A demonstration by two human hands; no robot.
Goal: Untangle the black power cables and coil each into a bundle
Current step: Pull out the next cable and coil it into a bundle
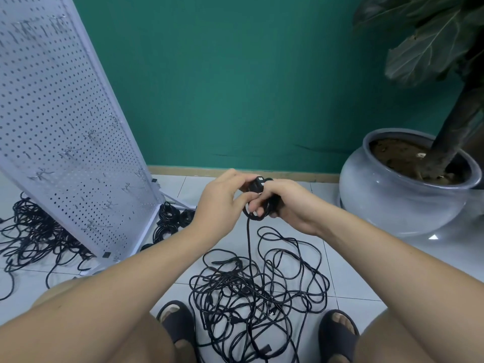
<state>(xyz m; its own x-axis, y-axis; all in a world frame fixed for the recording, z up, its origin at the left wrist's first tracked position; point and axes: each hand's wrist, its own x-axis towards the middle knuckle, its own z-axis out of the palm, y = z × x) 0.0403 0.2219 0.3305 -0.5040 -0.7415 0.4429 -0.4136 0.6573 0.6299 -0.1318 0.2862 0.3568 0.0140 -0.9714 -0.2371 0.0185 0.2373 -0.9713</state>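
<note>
Black power cables [258, 289] lie in a loose tangle on the near floor, between the person's feet. This is the largest mass of work left. A second tangle [34, 239] lies at the far left, partly behind the pegboard [65, 127].

We judge the task to be early to midway. Several coiled bundles [170, 221] sit at the foot of the pegboard and appear finished, though the view there is too small for us to count them.

One small coil [258, 217] is in progress, held above the near tangle. A single strand [248, 244] hangs from it down into the pile.

- The left hand [222, 195] pinches the coil at the plug [255, 183], fingers and thumb curled.
- The right hand [288, 203] grips the loops, fingers wrapped round them.

Still to do: wind in the hanging strand, then free and coil each remaining cable.

The surface is a tiled floor [353, 271], pale and glossy. A green wall [235, 74] closes the far side. The white pegboard leans at the left. A grey pot [403, 200] holding a broad-leaved plant [432, 43] stands at the right.
</note>
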